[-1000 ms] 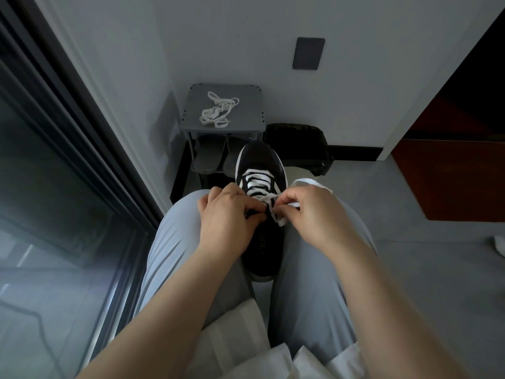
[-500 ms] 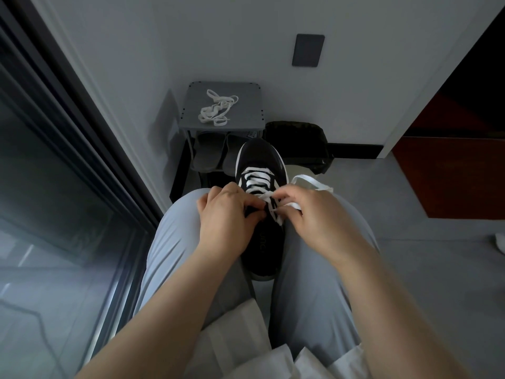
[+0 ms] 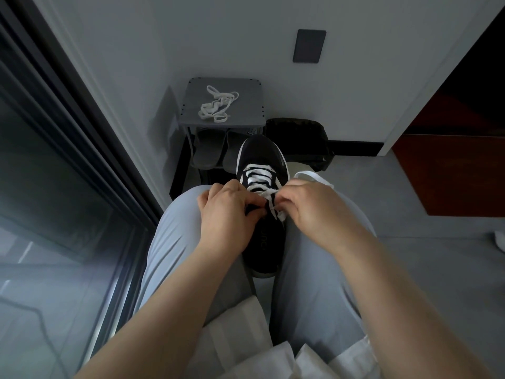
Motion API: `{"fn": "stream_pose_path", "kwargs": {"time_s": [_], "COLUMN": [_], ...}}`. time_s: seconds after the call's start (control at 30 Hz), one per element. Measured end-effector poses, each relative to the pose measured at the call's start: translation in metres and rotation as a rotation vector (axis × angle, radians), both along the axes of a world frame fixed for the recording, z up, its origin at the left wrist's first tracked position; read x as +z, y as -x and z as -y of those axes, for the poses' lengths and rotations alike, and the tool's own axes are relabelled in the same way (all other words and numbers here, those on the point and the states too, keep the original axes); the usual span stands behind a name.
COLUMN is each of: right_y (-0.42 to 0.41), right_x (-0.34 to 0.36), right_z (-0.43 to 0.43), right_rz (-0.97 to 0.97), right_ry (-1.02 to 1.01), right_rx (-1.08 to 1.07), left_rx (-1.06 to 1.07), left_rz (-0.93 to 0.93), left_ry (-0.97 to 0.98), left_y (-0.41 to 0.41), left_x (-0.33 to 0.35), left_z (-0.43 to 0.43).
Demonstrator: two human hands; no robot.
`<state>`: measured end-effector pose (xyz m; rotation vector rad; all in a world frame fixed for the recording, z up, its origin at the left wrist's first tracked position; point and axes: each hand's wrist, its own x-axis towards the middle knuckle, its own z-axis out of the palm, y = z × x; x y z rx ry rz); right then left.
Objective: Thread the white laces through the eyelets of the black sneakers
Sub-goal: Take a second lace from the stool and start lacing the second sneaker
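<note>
Barely any change in the last second. Black white-trimmed sneaker [image 3: 262,154] stays wedged between the knees. Left hand [image 3: 226,214] grips its left eyelet edge, right hand [image 3: 311,212] pinches the flat white lace [image 3: 258,177] just right of it. Upper eyelets still pending.

head cam | 1 view | faces forward-down | close over lap

Grey shoe rack [image 3: 250,110] w/ grey slippers [image 3: 207,149] beyond left hand [image 3: 226,214]; black bag [image 3: 297,135] beyond right hand [image 3: 308,212].
</note>
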<state>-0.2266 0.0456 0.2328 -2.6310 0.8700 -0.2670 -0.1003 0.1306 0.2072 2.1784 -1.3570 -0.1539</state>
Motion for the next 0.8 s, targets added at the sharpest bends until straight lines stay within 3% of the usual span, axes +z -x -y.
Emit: {"fn": "stream_pose_path", "kwargs": {"time_s": [0.17,0.57,0.8], "right_y": [-0.005,0.009,-0.005], "right_x": [-0.002,-0.011,-0.011], "right_z": [-0.001,0.004,0.004], "right_rz": [-0.009,0.212,0.1], "right_ry": [-0.001,-0.071,0.036], "right_rx": [0.017,-0.169,-0.059], "left_rx": [-0.019,-0.05,-0.097], "left_rz": [0.009,0.104,0.08], "left_ry": [0.003,-0.038,-0.046], "left_y": [-0.001,0.001,0.001], "left_x": [0.0,0.0,0.002], "left_z": [0.001,-0.002,-0.002]}}
